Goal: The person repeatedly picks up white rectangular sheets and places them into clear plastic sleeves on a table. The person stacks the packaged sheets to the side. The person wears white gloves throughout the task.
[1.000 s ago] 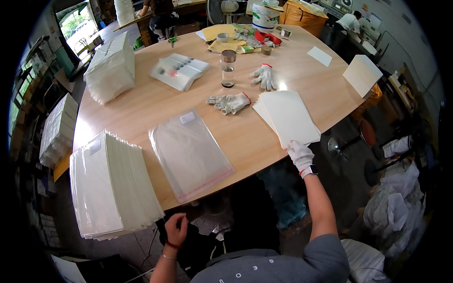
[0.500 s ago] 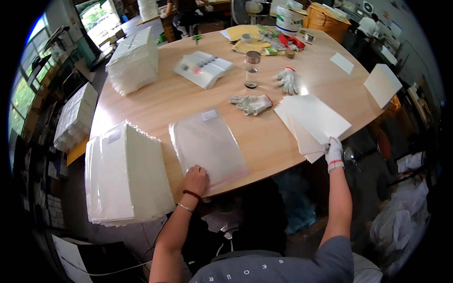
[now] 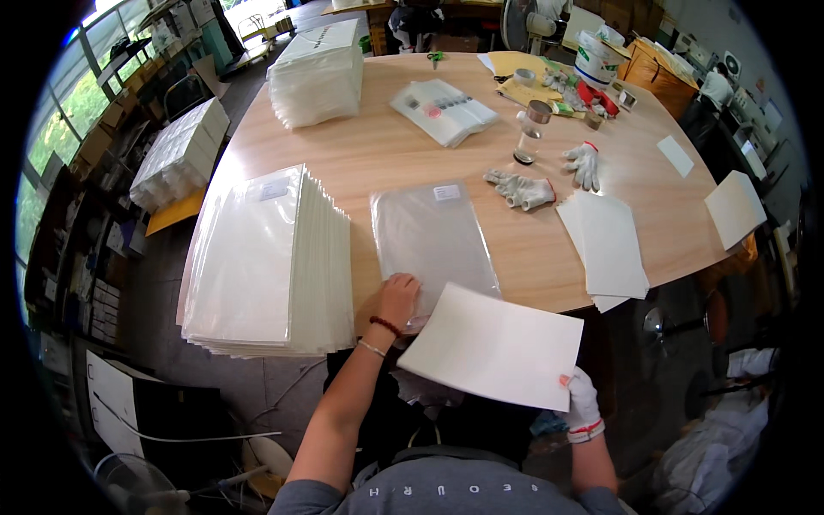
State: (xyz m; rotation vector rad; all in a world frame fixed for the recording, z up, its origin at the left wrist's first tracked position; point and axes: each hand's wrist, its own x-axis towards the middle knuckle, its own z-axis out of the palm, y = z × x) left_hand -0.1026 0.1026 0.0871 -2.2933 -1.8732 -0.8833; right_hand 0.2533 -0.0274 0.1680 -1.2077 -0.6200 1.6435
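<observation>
My right hand (image 3: 583,403), in a white glove with a red-edged cuff, grips one corner of a white paper sheet (image 3: 498,343). The sheet is held in the air over the table's near edge, and its far left corner overlaps the near end of a clear plastic bag (image 3: 433,232). That bag lies flat, with a small white label near its far end; whether more bags lie beneath I cannot tell. Bare and wearing bracelets, my left hand (image 3: 400,298) is on the bag's near left corner with its fingers curled in. A fanned pile of white sheets (image 3: 608,245) lies to the right.
A tall stack of sheets in plastic (image 3: 245,257) stands at the left, another (image 3: 318,73) farther back. Beyond the bag are loose gloves (image 3: 521,190), a glass jar (image 3: 528,142) and a plastic-wrapped bundle (image 3: 445,112). A white bucket (image 3: 598,58) stands at the back right.
My right hand has lifted a sheet off the pile at the right and brought it left, near the bag's near end. My left hand stays at the bag. The whole view has shifted.
</observation>
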